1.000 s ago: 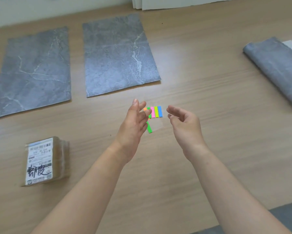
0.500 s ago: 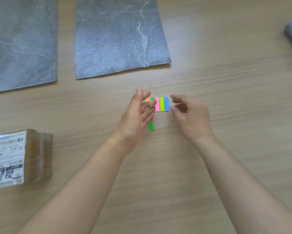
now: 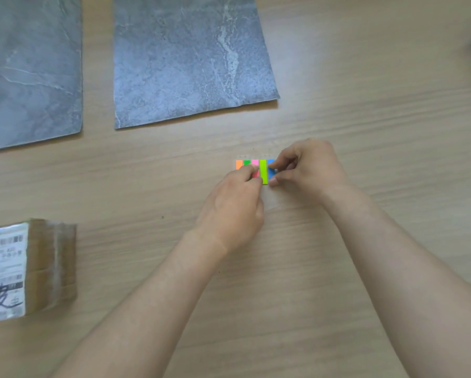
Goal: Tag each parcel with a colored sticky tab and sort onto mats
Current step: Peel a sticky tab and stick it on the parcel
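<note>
Left hand (image 3: 234, 208) grip clamps the flat multicoloured sticky-tab strip (image 3: 263, 171); right hand (image 3: 308, 170) grip pinches its blue tab (image 3: 271, 174). Hasty peeling could lift two.

Two flat grey mats (image 3: 29, 69) (image 3: 190, 58), one parcel (image 3: 51, 266), five coloured sticky tabs (image 3: 264, 171), two hands (image 3: 234, 211) (image 3: 308, 167)

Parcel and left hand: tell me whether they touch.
Apart. The head view shows bare table between the parcel and the left hand, at the sticky tabs.

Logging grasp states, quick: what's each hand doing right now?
Left hand: fingers curled on the pink tab, apparently pinching it.
Right hand: pinching the blue tab.
</note>
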The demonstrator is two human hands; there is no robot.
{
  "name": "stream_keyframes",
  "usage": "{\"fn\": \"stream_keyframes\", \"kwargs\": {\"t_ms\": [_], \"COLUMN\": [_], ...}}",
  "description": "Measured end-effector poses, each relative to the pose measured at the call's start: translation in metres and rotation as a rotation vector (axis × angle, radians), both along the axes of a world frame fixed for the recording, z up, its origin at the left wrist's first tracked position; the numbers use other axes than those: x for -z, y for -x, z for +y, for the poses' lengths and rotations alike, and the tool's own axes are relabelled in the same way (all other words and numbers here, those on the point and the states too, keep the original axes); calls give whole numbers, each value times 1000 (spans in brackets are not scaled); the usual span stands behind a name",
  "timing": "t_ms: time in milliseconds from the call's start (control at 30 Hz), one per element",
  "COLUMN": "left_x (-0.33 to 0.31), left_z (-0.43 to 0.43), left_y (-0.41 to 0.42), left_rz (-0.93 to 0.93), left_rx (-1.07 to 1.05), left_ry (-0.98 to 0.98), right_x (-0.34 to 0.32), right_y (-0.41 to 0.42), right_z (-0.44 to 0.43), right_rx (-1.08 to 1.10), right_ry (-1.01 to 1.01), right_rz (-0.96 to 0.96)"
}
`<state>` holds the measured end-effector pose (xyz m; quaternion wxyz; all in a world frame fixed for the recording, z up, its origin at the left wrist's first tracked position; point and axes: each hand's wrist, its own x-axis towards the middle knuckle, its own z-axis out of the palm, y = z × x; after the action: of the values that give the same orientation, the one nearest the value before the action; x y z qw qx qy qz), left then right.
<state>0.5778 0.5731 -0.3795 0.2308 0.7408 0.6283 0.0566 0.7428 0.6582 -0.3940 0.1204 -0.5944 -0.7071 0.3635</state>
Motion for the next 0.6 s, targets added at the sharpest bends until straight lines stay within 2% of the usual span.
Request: {"fn": "stream_keyframes", "kwargs": {"t_ms": [167,367,600], "left_x": [3,3,10], "left_z": [-2,-4,-6], "left_y": [4,4,0], "left_rz": [45,25,79], "left_rx": [28,42,68], "left_ry": [-22,-25,-81], "right_x": [-1,0,4], "right_y": [0,-3,-6], "right_z": [6,0,-1], "right_rx": [-12,-268,-257], "right_ry": [-25,-234,-311], "right_rz": [-21,0,-38]}}
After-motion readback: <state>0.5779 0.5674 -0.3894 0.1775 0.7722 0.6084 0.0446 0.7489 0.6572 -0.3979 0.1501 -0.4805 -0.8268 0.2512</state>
